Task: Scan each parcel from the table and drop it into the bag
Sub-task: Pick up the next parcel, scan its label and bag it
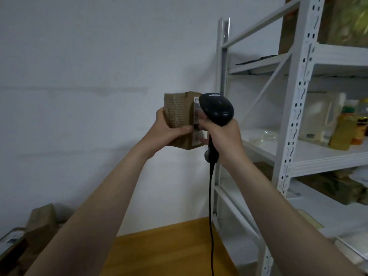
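I see the left grip [171, 131] wrapped around a brown cardboard parcel [178, 110], which it holds up in the air in front of the pale wall [79, 76]. The thumb lies across the parcel's near face, beside the white label [196, 136]. The right grip [225, 136] is closed round the handle of a black barcode scanner [218, 109]. The scanner's head sits right at the labelled side; I cannot tell whether they touch. Its black cable [210, 206] hangs straight down over the wooden desk [169, 248]. More brown boxes [39, 224] lie blurred at lower left. A white metal rack [294, 108] stands on the right, with bottles [342, 132] on one shelf.
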